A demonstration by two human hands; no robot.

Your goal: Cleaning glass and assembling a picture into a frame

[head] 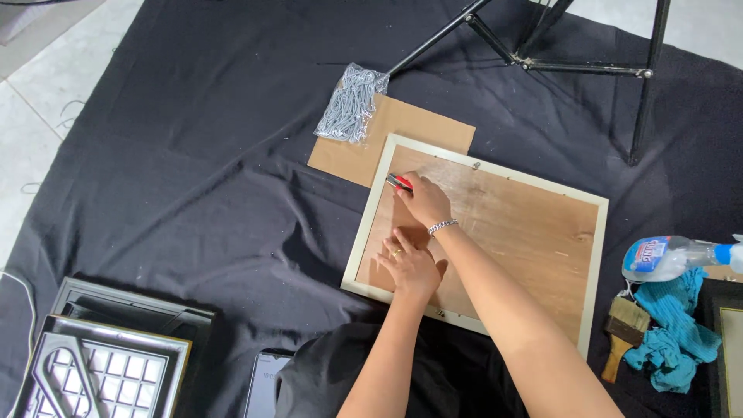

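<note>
The right hand is closed around a small red-handled tool, probably pliers, whose dark tip points at the upper left corner of a picture frame lying face down. A silver chain bracelet circles that wrist. Just below it, the left hand lies open and flat on the frame's backing board, fingers spread, a ring on one finger, holding nothing.

The frame is rectangular, with a narrow cream-white border around a brown wooden backing board that shows grain and pale scuffs. It lies slightly askew on a black cloth, directly under both hands.

Beyond the right hand, a sheet of brown cardboard is tucked partly under the frame's upper left corner, and a clear bag of metal hooks rests on the cardboard's far edge. Farther off stand the black legs of a tripod. Well to the right of the hands lie a plastic spray bottle, a crumpled teal rag and a wooden-handled paintbrush. To the left of the left hand, near the person, sit stacked dark ornate frames and a phone.
</note>
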